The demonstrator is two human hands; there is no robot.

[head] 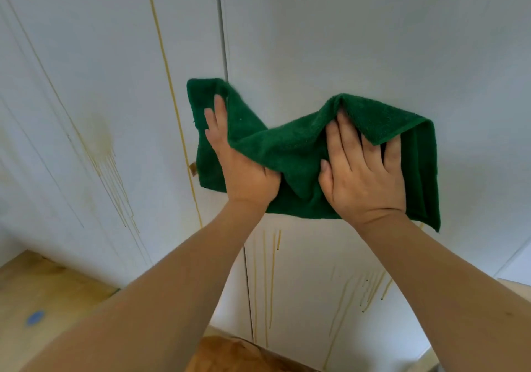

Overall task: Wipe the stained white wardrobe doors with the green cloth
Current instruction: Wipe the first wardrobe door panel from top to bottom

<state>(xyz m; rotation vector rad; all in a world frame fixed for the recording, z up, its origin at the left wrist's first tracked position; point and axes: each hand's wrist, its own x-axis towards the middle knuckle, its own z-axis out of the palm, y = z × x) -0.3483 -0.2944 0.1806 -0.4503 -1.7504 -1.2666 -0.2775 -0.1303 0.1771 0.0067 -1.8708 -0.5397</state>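
Observation:
A dark green cloth (275, 153) lies spread against the white wardrobe doors (344, 41), across the seam between two of them. My left hand (238, 159) presses flat on the cloth's left part, fingers straight and pointing up. My right hand (365, 170) presses on the right part, fingers spread, with a fold of cloth draped over the fingertips. Yellow-brown drip streaks (115, 176) run down the left door from a blotch, and more streaks (270, 279) run below the cloth.
A long yellow line (169, 84) runs down the left door beside the seam. A small brown handle or tab (193, 168) sticks out at the cloth's left edge. Wooden floor (37, 288) with a blue mark (35, 317) lies at the lower left.

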